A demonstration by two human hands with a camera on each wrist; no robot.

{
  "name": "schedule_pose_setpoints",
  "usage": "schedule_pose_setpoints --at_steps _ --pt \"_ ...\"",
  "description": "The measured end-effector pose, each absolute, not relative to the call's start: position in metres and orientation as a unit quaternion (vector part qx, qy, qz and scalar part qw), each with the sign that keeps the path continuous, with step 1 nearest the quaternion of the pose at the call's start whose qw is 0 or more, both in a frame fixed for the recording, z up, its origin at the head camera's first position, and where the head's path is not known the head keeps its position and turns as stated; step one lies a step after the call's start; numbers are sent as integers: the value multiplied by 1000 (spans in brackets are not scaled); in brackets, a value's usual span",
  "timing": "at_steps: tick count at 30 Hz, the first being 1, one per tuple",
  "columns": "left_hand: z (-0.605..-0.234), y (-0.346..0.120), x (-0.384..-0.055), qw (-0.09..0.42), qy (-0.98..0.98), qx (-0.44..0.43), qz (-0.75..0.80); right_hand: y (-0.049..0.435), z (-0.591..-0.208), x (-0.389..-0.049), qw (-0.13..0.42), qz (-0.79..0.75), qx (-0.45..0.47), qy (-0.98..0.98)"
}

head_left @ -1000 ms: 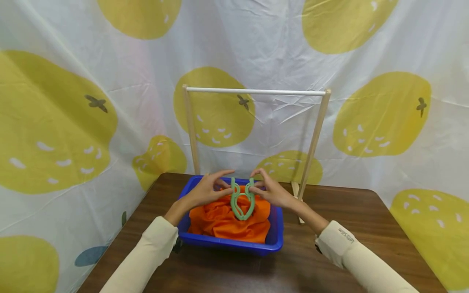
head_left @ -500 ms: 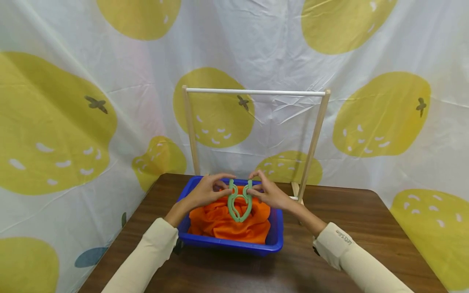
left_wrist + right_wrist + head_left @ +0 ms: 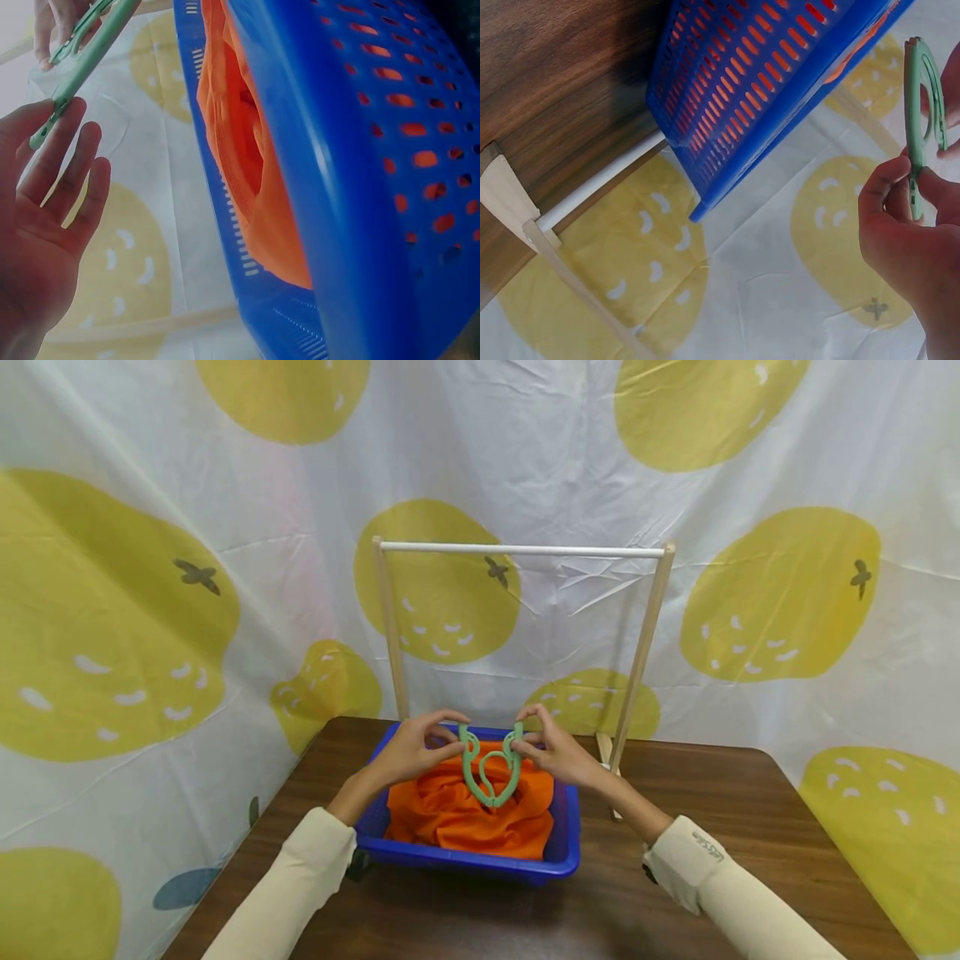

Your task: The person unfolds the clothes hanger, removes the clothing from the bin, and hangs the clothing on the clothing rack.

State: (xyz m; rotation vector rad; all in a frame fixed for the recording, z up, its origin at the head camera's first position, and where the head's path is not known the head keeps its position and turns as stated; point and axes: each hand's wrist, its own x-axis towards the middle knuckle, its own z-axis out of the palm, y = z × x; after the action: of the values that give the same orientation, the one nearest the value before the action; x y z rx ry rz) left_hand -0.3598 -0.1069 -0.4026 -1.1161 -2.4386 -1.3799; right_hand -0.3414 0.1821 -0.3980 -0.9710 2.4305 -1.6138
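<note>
A green folding clothes hanger [image 3: 492, 801] hangs in the air between my hands, its two arms partly folded up in a V with the hinge at the bottom. My left hand [image 3: 414, 748] pinches the end of one arm between thumb and fingers, as the left wrist view also shows on the hanger [image 3: 94, 56]. The end of the other arm is pinched by my right hand [image 3: 558, 752]. Beneath the hanger lies a crumpled orange cloth [image 3: 457, 822] inside a blue plastic basket [image 3: 468, 858]. In the right wrist view the hanger [image 3: 913, 112] appears edge-on.
Behind the basket stands a wooden rack with a white top bar [image 3: 525, 550]; its right foot [image 3: 606, 752] rests on the brown wooden table [image 3: 712, 827]. A white curtain [image 3: 585, 460] printed with yellow fruit surrounds the table.
My hands have come slightly closer, then moved farther apart, so the hanger's arms now spread wider. The left hand has shifted a little left. Basket, cloth and rack stay put.
</note>
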Motion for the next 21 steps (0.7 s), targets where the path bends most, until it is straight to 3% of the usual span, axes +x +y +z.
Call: schedule_pose_setpoints --at_steps 12,21 --pt "-403 -122 -360 72 -799 -362 -475 192 -400 -347 -4 -542 -305 783" --pt "-410 -135 -362 109 -793 -357 -481 197 -398 -348 -27 -568 -273 776"
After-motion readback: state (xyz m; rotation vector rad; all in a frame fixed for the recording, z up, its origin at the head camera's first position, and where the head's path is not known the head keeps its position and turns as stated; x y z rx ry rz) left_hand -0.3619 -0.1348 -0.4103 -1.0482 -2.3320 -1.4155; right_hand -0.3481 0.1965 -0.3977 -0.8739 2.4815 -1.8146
